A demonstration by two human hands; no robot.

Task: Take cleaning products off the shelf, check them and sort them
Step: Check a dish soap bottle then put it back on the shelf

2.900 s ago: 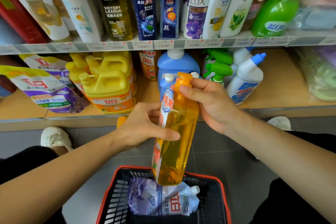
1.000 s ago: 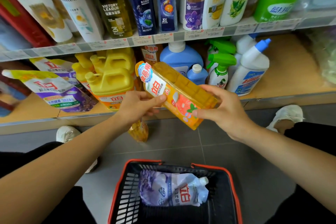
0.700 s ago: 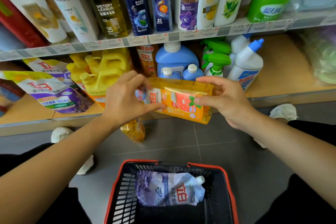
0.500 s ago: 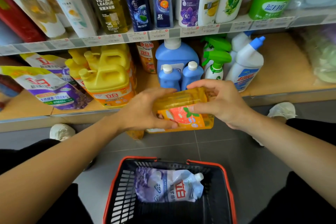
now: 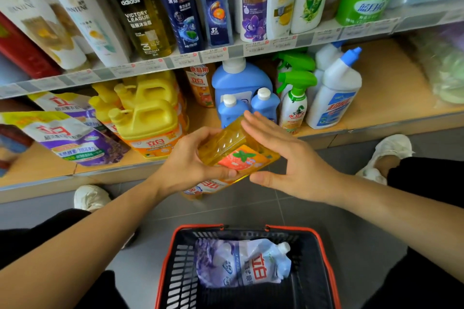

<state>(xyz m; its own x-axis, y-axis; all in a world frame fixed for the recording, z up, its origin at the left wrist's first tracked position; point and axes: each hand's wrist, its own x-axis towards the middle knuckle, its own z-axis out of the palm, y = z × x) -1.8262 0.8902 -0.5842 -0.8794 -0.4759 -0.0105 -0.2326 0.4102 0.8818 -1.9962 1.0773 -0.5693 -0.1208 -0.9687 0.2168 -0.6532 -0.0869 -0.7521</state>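
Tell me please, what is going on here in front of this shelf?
A person is down in front of a shop shelf, checking a yellow soap bottle. The left hand has the grip on it and holds it tilted on its side above the floor. The right hand is open, its straight fingers lying against the bottle's side. Below, a basket holds one purple refill pouch; the bottle is not yet in it.

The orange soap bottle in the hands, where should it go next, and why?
Probably down into the basket. The left hand grips the orange bottle, which is tipped on its side in the air. The right hand is open with straight fingers against it. The basket sits just below, with free space beside the purple pouch.
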